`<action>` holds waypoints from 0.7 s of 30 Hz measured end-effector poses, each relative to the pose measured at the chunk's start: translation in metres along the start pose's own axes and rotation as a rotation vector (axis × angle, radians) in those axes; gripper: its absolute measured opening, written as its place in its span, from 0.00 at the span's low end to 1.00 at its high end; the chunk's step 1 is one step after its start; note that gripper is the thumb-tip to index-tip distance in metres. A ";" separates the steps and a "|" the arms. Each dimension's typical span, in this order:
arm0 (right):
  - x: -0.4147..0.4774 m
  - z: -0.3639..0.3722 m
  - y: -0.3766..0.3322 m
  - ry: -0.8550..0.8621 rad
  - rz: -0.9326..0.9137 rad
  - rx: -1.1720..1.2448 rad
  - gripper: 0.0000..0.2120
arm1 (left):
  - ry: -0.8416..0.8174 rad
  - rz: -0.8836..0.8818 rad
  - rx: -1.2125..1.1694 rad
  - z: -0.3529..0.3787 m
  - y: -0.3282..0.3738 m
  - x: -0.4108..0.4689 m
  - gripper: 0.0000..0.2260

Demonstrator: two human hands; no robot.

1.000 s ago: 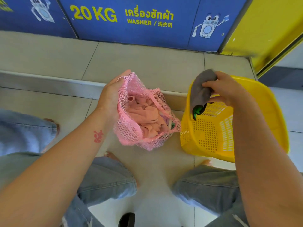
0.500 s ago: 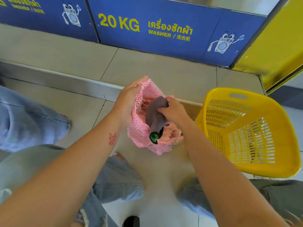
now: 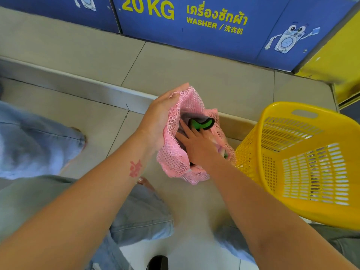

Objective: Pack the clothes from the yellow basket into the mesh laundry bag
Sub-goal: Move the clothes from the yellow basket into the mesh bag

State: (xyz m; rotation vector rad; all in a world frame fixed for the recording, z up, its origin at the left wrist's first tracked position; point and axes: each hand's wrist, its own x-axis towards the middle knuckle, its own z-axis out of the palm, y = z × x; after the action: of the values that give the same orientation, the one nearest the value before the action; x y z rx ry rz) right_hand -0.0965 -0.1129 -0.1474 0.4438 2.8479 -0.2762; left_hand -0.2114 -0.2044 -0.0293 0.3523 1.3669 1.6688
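Note:
The pink mesh laundry bag [image 3: 173, 160] hangs just above the floor at centre. My left hand [image 3: 157, 117] grips its rim on the left side and holds the mouth wide. My right hand [image 3: 196, 142] is inside the mouth, fingers spread flat, pressing down on a grey garment with a green and black trim [image 3: 201, 122]. Pink clothes show at the bag's lower edge. The yellow basket [image 3: 303, 152] stands to the right, touching the bag; I see no clothes inside it.
A blue washer front [image 3: 194, 26] labelled 20 KG runs along the top. A tiled step with a metal edge [image 3: 78, 86] crosses behind the bag. My jeans-clad knees [image 3: 140, 215] are below, and a yellow panel [image 3: 335, 61] stands at the right.
My right hand carried the grey garment from over the yellow basket into the bag and now presses it down with flat fingers. My left hand kept its hold on the rim.

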 end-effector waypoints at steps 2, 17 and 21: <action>0.003 0.007 0.002 -0.100 0.044 -0.047 0.42 | -0.006 0.003 -0.027 0.002 0.003 -0.001 0.15; -0.031 -0.054 0.008 0.655 0.355 0.500 0.09 | 0.066 0.005 -0.043 -0.008 0.012 -0.018 0.14; -0.009 -0.056 0.043 0.521 0.635 0.505 0.11 | 0.072 0.010 -0.009 -0.011 0.012 -0.019 0.13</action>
State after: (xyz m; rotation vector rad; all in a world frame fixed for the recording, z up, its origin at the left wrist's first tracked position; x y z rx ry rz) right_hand -0.0859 -0.0623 -0.0980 1.6855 2.8638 -0.8500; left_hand -0.2143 -0.2256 -0.0163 0.2965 1.4121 1.7099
